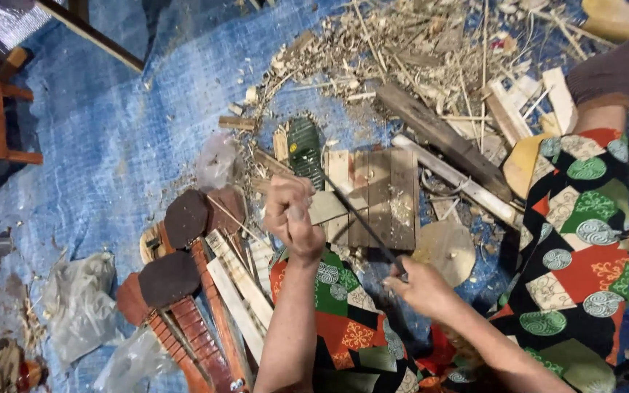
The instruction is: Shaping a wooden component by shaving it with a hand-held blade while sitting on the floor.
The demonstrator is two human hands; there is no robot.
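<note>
My left hand (290, 215) is raised in front of me with the forearm running almost straight up from the bottom of the view, the wrist bent slightly and the fingers curled into a tight fist, knuckles turned away from me and the thumb pressed in over them. My right hand (418, 286) sits lower and nearer my body, its forearm coming in slantwise from the lower right, the fingers pinched together and pointing up and to the left. The two hands are near each other but apart, both bare to the elbow.
</note>
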